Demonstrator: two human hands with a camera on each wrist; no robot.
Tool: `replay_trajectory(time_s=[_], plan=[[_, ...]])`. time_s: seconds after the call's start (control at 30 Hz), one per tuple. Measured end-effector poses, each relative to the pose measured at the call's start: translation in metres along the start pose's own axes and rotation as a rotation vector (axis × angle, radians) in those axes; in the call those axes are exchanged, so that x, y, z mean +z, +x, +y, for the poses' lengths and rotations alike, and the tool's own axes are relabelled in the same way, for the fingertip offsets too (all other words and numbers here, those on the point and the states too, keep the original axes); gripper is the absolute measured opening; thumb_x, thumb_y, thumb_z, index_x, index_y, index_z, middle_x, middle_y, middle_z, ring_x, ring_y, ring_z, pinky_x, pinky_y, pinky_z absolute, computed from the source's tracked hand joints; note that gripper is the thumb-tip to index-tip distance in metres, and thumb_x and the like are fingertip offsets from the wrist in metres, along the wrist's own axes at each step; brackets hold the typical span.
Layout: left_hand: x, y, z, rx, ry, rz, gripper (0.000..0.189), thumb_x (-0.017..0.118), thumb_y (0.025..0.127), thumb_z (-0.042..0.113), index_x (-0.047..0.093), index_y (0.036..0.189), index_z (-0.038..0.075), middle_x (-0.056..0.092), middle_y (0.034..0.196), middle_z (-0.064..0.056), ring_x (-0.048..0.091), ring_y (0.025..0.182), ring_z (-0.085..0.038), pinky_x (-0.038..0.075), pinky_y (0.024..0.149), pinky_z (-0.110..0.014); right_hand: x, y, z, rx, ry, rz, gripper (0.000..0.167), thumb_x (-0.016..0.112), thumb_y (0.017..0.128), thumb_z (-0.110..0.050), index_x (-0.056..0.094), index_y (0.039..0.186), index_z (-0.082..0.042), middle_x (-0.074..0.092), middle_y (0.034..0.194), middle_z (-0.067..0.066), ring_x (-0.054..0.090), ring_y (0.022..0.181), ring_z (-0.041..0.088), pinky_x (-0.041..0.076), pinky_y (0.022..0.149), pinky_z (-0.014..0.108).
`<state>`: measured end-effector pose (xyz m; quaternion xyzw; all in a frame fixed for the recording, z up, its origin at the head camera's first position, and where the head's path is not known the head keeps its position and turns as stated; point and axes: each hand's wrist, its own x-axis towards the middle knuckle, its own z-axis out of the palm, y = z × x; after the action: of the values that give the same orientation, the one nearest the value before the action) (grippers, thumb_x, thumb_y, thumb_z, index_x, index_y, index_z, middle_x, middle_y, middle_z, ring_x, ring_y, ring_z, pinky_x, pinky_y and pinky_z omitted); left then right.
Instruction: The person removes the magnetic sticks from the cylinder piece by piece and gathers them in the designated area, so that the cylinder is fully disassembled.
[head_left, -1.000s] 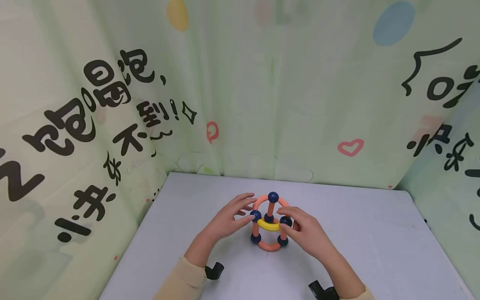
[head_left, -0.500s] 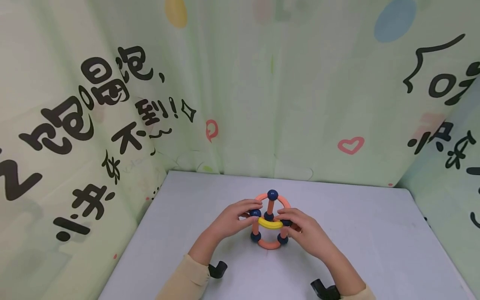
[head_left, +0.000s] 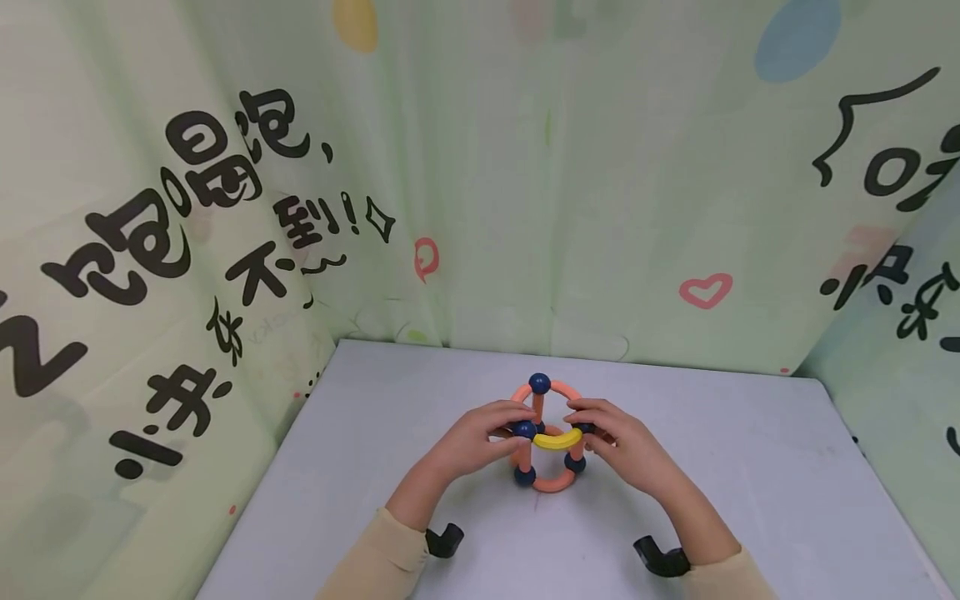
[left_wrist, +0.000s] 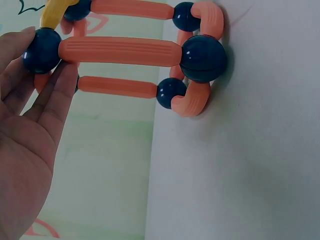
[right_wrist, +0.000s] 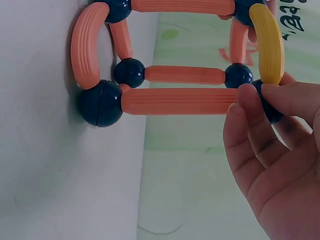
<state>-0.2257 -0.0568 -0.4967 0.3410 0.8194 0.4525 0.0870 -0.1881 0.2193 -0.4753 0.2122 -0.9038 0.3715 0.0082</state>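
Note:
A frame of rods and balls stands on the table, with straight orange rods (left_wrist: 120, 51) as uprights and dark blue balls (head_left: 539, 383) at its corners. Curved orange rods (right_wrist: 86, 50) join the lower balls. Across the upper front runs a curved yellow rod (head_left: 557, 439). My left hand (head_left: 483, 435) pinches the upper left ball (left_wrist: 42, 50) between thumb and fingers. On the other side, my right hand (head_left: 626, 442) grips the upper right ball (right_wrist: 270, 102) by the yellow rod's end, its fingers partly covering that ball.
The white table (head_left: 420, 375) reaches back to a pale green curtain (head_left: 495, 208) printed with dark characters. Curtains also rise at the left and right. Black wrist mounts (head_left: 446, 541) sit on both forearms.
My left hand has moved right and closed its fingers round the upper left ball. The frame has turned slightly, its front shifting right, and my right hand has moved with it.

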Motion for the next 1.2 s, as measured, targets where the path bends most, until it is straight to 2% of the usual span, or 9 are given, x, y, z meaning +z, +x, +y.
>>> replay_trajectory(time_s=[0.13,0.3,0.5,0.67,0.83,1.0,1.2], plan=[[0.004,0.0,-0.002,0.008,-0.012,0.011,0.043,0.066,0.095,0.029,0.058,0.138,0.026,0.059,0.136,0.006,0.063,0.109,-0.004,0.052,0.093,-0.019,-0.003,0.002,0.005,0.004,0.019,-0.012,0.037,0.063,0.094,0.0,0.065,0.127,-0.019,0.053,0.144,0.005,0.063,0.089,0.009,0.055,0.077,0.022],[0.007,0.002,-0.002,0.003,0.004,0.017,0.043,0.066,0.096,0.031,0.058,0.138,0.026,0.059,0.134,0.007,0.061,0.11,-0.004,0.051,0.095,-0.019,-0.004,-0.001,0.005,-0.007,0.013,0.005,0.041,0.061,0.094,0.0,0.063,0.13,-0.021,0.053,0.145,0.004,0.054,0.076,0.008,0.051,0.066,0.021],[0.009,0.003,-0.004,0.016,0.018,0.017,0.041,0.066,0.096,0.031,0.059,0.136,0.027,0.061,0.13,0.007,0.062,0.106,-0.003,0.051,0.095,-0.019,0.002,-0.008,-0.007,-0.068,0.041,0.055,0.04,0.065,0.094,-0.008,0.064,0.128,-0.028,0.06,0.133,-0.003,0.051,0.067,0.007,0.047,0.059,0.02],[0.008,0.002,-0.005,0.033,0.0,0.029,0.04,0.066,0.095,0.03,0.06,0.135,0.026,0.062,0.126,0.007,0.062,0.104,-0.003,0.053,0.093,-0.02,0.011,-0.008,-0.018,0.001,0.132,-0.016,0.035,0.067,0.095,-0.018,0.063,0.128,-0.029,0.066,0.115,-0.001,0.053,0.056,0.01,0.05,0.052,0.024],[0.007,0.002,-0.006,0.039,-0.005,0.031,0.04,0.066,0.095,0.03,0.06,0.134,0.025,0.062,0.126,0.008,0.062,0.104,-0.003,0.053,0.091,-0.02,0.021,-0.003,-0.021,0.072,0.12,-0.073,0.036,0.068,0.094,-0.019,0.063,0.129,-0.024,0.066,0.094,-0.001,0.059,0.053,0.015,0.052,0.052,0.026],[0.008,0.004,-0.007,0.037,0.007,0.032,0.04,0.066,0.095,0.03,0.06,0.134,0.023,0.062,0.126,0.008,0.062,0.104,-0.003,0.053,0.091,-0.019,0.028,0.0,-0.023,0.086,0.074,-0.035,0.032,0.071,0.092,-0.022,0.066,0.124,-0.025,0.062,0.081,-0.006,0.056,0.05,0.01,0.051,0.051,0.026],[0.007,0.004,-0.005,0.036,0.008,0.027,0.039,0.066,0.096,0.03,0.061,0.133,0.023,0.063,0.126,0.007,0.062,0.104,-0.003,0.053,0.092,-0.019,0.034,0.003,-0.026,0.073,0.035,0.026,0.027,0.072,0.091,-0.027,0.07,0.117,-0.024,0.061,0.088,-0.009,0.053,0.05,0.007,0.049,0.051,0.023]])
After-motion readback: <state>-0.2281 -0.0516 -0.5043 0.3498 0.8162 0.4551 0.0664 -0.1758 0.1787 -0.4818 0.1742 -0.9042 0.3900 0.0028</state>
